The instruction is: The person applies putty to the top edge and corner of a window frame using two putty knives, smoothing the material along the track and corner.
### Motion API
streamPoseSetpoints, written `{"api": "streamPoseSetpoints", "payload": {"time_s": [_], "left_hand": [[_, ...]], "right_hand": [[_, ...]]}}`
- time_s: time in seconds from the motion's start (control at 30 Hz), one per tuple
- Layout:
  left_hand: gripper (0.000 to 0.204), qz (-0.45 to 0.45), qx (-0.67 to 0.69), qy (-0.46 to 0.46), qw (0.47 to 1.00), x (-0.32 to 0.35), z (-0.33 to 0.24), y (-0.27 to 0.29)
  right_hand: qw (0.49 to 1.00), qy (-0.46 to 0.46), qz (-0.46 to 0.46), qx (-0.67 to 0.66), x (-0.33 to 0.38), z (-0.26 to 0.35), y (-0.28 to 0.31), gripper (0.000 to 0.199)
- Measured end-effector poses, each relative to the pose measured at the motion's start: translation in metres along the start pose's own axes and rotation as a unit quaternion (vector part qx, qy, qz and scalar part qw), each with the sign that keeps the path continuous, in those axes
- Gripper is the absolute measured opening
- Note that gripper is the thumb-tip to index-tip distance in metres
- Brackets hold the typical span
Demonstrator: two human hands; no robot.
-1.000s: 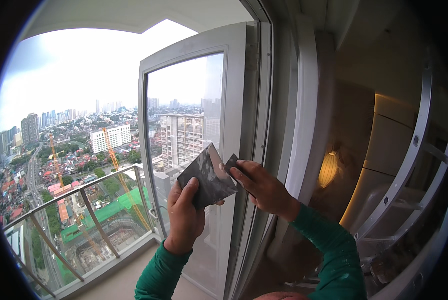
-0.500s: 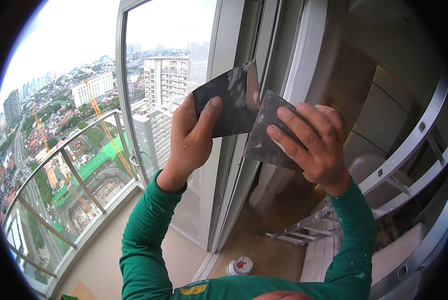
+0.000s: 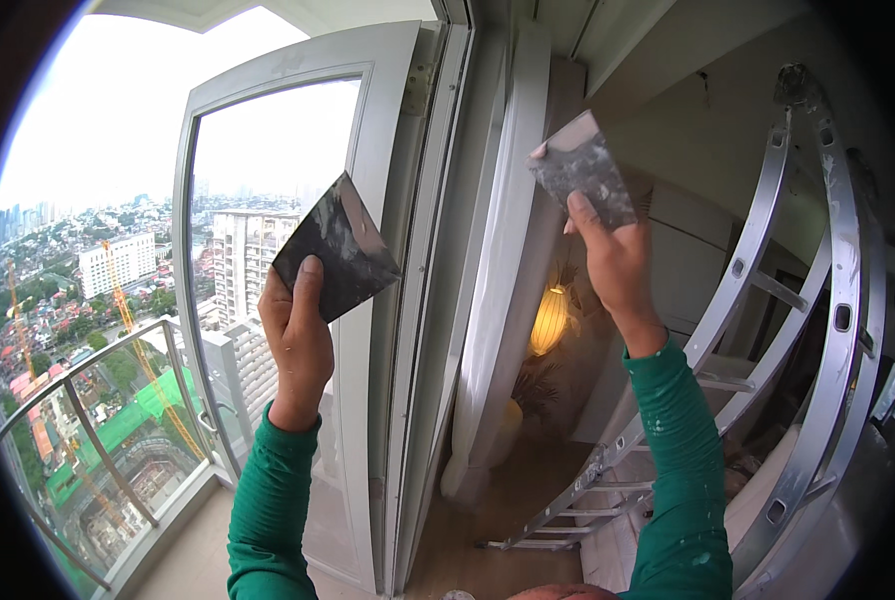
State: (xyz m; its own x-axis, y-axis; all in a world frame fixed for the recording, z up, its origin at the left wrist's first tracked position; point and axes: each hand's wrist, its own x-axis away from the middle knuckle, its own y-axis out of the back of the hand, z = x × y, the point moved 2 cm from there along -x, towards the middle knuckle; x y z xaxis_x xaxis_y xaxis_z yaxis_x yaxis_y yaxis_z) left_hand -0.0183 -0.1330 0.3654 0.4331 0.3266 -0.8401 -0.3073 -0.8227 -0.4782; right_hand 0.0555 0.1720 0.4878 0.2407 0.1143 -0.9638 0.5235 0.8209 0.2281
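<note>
My left hand (image 3: 296,345) is raised in front of the open white door, closed on a dark square putty spreader (image 3: 340,255) with its thumb flat on the face. Pale grey-white smears and a pinkish patch show on that spreader. Higher and to the right, my right hand (image 3: 616,265) grips a second dark putty spreader (image 3: 586,168), also smeared with whitish material. The thumb lies over its lower edge, and fingertips show at its left side. The two spreaders are apart, and neither touches the door frame.
A glazed white door (image 3: 393,110) stands open onto a balcony with a railing (image 3: 118,405) and a city far below. On the right rises an aluminium ladder (image 3: 836,300), close to my right arm. A lit yellow lantern (image 3: 551,322) glows indoors behind a wrapped white post (image 3: 488,400).
The spreaders were close together, with my right fingers spread over one; now they are apart. My right hand has moved up and turned its spreader. The view has tilted upward.
</note>
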Motion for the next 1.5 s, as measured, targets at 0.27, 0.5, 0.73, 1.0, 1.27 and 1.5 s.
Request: {"api": "streamPoseSetpoints", "payload": {"time_s": [0.27,0.5,0.73,1.0,1.27,1.5], "left_hand": [[0.032,0.003,0.185,0.144,0.972,-0.011,-0.003,-0.016],[0.03,0.005,0.301,0.229,0.926,-0.042,-0.021,-0.067],[0.027,0.055,0.308,0.193,0.93,-0.036,0.0,-0.043],[0.036,0.069,0.141,0.005,0.988,-0.05,0.009,-0.032],[0.034,0.093,0.092,-0.091,0.987,-0.026,0.017,-0.03],[0.032,0.151,0.019,-0.223,0.963,-0.016,0.03,-0.025]], "right_hand": [[0.98,0.076,0.018,-0.181,-0.107,0.07,-0.028,0.019],[0.913,0.36,0.056,0.182,0.004,0.077,-0.069,0.06],[0.838,0.3,0.138,0.435,-0.004,0.042,-0.04,0.072],[0.946,-0.224,0.045,-0.23,0.007,0.105,-0.053,0.023],[0.919,-0.297,0.053,-0.252,0.008,0.111,-0.067,0.027],[0.909,-0.3,0.052,-0.284,0.011,0.121,-0.075,0.03]]}}
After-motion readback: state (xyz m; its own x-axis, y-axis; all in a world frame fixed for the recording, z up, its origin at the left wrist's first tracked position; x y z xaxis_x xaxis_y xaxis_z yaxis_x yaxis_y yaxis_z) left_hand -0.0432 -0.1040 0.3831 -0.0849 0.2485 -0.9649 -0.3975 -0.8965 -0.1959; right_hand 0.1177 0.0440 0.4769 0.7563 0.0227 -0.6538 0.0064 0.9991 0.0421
